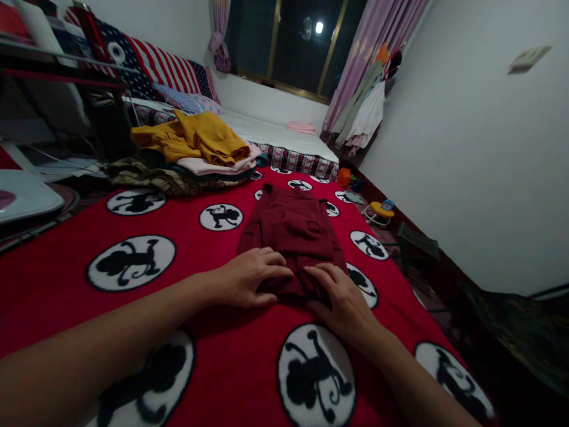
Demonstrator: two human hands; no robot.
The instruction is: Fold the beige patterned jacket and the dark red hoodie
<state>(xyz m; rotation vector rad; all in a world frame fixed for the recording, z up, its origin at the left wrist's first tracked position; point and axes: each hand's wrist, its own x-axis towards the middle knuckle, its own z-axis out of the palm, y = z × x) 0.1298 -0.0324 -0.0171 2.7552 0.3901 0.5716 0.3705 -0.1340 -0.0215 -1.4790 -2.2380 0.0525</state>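
A dark red garment (296, 228), folded into a narrow shape, lies on the red blanket (213, 332) with white circles and black monkey figures. My left hand (255, 276) is at the garment's near left part, its curved fingers on top and thumb at the near edge, with cloth between them. On the near right part, my right hand (340, 296) holds the cloth in the same way, fingers bent inward toward the left hand. The cloth beneath both palms is hidden.
Folded clothes with a mustard-yellow garment (208, 136) on top are stacked at the blanket's far left. Beyond stands a low bed (267, 127) under the window. Along the right wall are a small yellow stool (381, 210) and hanging clothes (367, 112). A cluttered desk (66, 80) stands left.
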